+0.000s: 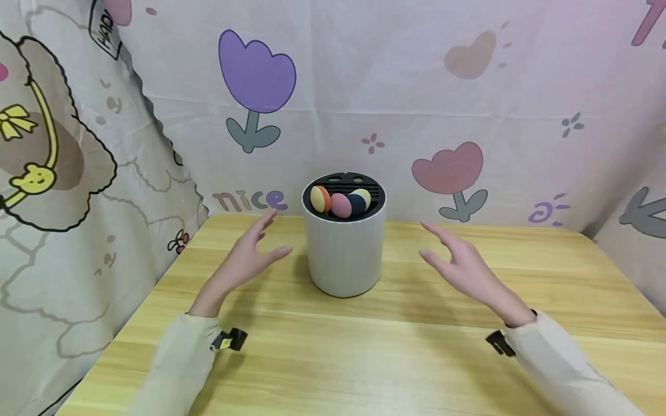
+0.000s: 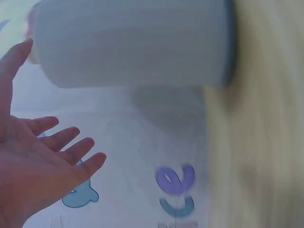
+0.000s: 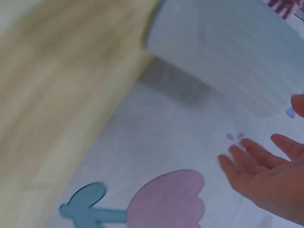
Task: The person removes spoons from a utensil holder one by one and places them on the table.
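Note:
A white cylindrical container [image 1: 344, 254] with a black slotted top [image 1: 340, 179] stands upright on the wooden table. In its top sit several rounded, egg-shaped pieces: a yellow and orange one [image 1: 319, 199], a pink one [image 1: 341, 205], and a dark navy and pale yellow one [image 1: 358, 202]. My left hand [image 1: 244, 257] hovers left of the container, fingers spread and apart from it. On the other side my right hand [image 1: 465, 268] is held in the air, its fingers extended, also not touching. Both wrist views show the container's pale side [image 2: 133, 42] beyond the palms.
The light wooden table [image 1: 333, 358] reaches back to a hanging cloth [image 1: 343, 69] printed with flowers and letters. More printed cloth [image 1: 125, 242] hangs along the left side. A small black device [image 1: 236, 339] is worn at the left wrist, another [image 1: 500, 343] at the right.

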A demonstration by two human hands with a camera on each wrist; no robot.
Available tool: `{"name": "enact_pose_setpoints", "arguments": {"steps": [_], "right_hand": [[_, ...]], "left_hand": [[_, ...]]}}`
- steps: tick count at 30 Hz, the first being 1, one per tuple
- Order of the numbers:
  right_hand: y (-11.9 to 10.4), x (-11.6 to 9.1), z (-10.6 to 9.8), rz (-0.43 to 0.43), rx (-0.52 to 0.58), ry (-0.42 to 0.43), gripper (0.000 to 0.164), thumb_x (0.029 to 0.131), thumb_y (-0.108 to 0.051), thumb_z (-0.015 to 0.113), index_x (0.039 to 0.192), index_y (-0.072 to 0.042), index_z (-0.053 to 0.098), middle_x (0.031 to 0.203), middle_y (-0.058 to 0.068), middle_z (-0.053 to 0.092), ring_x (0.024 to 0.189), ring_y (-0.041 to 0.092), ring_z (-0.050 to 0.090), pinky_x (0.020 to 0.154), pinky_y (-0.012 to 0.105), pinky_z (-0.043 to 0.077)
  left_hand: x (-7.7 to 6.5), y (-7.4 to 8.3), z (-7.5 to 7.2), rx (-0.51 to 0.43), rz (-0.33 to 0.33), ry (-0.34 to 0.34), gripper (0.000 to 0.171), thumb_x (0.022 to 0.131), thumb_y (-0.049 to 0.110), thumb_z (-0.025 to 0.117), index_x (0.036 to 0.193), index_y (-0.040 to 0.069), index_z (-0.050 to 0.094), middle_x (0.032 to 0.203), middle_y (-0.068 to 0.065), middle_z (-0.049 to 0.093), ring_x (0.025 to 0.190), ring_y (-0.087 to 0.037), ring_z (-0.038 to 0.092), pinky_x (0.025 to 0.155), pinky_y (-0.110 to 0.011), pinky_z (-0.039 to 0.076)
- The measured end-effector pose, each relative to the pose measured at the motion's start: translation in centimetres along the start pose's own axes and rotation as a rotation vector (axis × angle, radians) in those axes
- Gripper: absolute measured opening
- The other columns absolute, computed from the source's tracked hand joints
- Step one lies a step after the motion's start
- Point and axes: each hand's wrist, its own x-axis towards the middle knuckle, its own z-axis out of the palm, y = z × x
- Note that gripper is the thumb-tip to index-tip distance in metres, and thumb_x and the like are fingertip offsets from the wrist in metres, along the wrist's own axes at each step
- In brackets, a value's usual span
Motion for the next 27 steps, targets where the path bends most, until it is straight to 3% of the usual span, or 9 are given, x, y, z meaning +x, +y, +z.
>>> {"name": "enact_pose_setpoints", "arguments": {"steps": [5,9,14,19,22,27], "right_hand": [[-1.4,3.4,-0.3,0.061,0.272,0.034,0.046,0.097,-0.01,0.056,0.141,0.0,0.046,0.132,0.018,0.056,0.118,0.028,0.056,0.093,0.035,0.049],[-2.6,5.4,-0.3,0.11,0.449,0.05,0.043,0.099,-0.011,0.054,0.139,-0.001,0.048,0.127,0.018,0.059,0.111,0.022,0.06,0.082,0.027,0.054],[-3.6,7.2,-0.4,0.135,0.504,0.055,0.037,0.099,-0.013,0.055,0.133,0.001,0.055,0.123,0.018,0.062,0.111,0.024,0.06,0.08,0.033,0.055],[-4.8,8.8,-0.7,0.133,0.538,0.032,0.034,0.098,-0.011,0.056,0.129,0.003,0.059,0.121,0.018,0.063,0.109,0.023,0.061,0.076,0.032,0.056],[-5.2,9.4,-0.7,0.118,0.546,0.011,0.033,0.097,-0.01,0.057,0.128,0.003,0.06,0.12,0.017,0.064,0.108,0.021,0.062,0.074,0.032,0.056],[-5.7,10.0,-0.6,0.114,0.553,-0.032,0.032,0.097,-0.01,0.056,0.126,0.005,0.06,0.12,0.016,0.064,0.108,0.019,0.061,0.071,0.03,0.056]], "left_hand": [[2.2,1.7,1.4,-0.211,0.052,0.018,0.082,0.089,0.023,0.068,0.154,0.006,0.019,0.156,-0.012,0.025,0.143,-0.026,0.023,0.113,-0.044,0.023],[3.6,2.4,2.9,-0.323,0.072,0.042,0.087,0.087,0.03,0.068,0.154,0.008,0.017,0.158,-0.008,0.023,0.143,-0.021,0.021,0.115,-0.043,0.019],[4.7,2.5,4.2,-0.487,0.104,0.104,0.101,0.081,0.05,0.072,0.155,0.011,0.016,0.158,-0.006,0.021,0.144,-0.018,0.02,0.116,-0.039,0.015],[5.6,2.1,4.7,-0.713,0.137,0.091,0.121,0.068,0.064,0.076,0.155,0.008,0.013,0.158,-0.011,0.018,0.145,-0.021,0.017,0.116,-0.037,0.015],[5.8,2.1,4.7,-0.759,0.138,0.058,0.108,0.077,0.048,0.077,0.155,0.006,0.013,0.158,-0.013,0.017,0.145,-0.022,0.015,0.116,-0.038,0.014],[5.9,2.3,4.4,-0.702,0.083,0.028,0.088,0.083,0.018,0.067,0.155,0.01,0.017,0.157,-0.011,0.021,0.144,-0.024,0.017,0.116,-0.045,0.015]]}}
